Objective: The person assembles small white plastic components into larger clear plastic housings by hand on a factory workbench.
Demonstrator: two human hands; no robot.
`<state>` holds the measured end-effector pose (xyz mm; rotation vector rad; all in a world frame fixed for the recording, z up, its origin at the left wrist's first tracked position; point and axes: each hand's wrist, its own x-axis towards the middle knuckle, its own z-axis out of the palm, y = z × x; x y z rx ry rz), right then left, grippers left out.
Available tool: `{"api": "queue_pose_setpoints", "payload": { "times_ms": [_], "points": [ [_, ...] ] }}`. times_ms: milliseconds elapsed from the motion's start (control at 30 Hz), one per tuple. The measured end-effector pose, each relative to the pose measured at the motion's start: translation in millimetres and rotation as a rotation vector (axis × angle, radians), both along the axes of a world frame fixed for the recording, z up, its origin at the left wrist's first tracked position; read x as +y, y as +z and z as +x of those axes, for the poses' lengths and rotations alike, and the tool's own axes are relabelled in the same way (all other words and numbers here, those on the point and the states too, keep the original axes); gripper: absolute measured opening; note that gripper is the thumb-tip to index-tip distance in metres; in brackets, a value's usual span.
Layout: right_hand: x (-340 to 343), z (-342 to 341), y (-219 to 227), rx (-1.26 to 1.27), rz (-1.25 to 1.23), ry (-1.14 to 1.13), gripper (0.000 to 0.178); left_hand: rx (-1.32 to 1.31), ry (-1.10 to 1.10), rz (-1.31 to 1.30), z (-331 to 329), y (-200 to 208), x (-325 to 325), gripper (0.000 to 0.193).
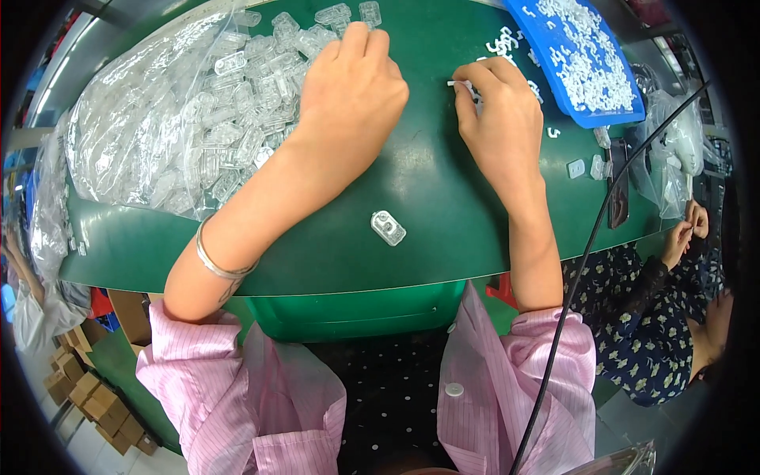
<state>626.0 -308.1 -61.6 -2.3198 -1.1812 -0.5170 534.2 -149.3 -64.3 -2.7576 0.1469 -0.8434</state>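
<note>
My right hand (503, 119) pinches a small white plastic piece (455, 82) between thumb and fingertips, beside a scatter of curved white pieces (504, 41) on the table. Bent over the right edge of a heap of clear plastic cases (253, 95) is my left hand (352, 87). Its fingers curl under, so whatever they hold is hidden. One clear case with a curved white piece in it (388, 228) lies alone on the green table (427, 174), between my forearms and near the front edge.
A clear plastic bag (142, 119) spills the cases at left. The blue tray (582, 120) of white pieces stands at far right. A dark phone (618, 194) and a few clear cases (576, 169) lie nearby. A black cable (590, 245) crosses the right side. Another person's hands (685, 233) are at right.
</note>
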Motion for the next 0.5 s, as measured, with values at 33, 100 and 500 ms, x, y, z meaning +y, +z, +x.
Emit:
{"api": "queue_pose_setpoints", "payload": {
  "times_ms": [33, 100, 500],
  "points": [
    [-1, 2, 0, 0.026, 0.097, 0.002, 0.008, 0.127, 0.029, 0.023, 2, 6, -4, 0.014],
    [-2, 1, 6, 0.127, 0.195, 0.018, 0.007, 0.251, 0.057, 0.053, 3, 7, -6, 0.012],
    [-7, 16, 9, 0.593, 0.359, -0.095, 0.009, 0.068, -0.196, -0.851, -29, 19, -12, 0.007]
  ]
}}
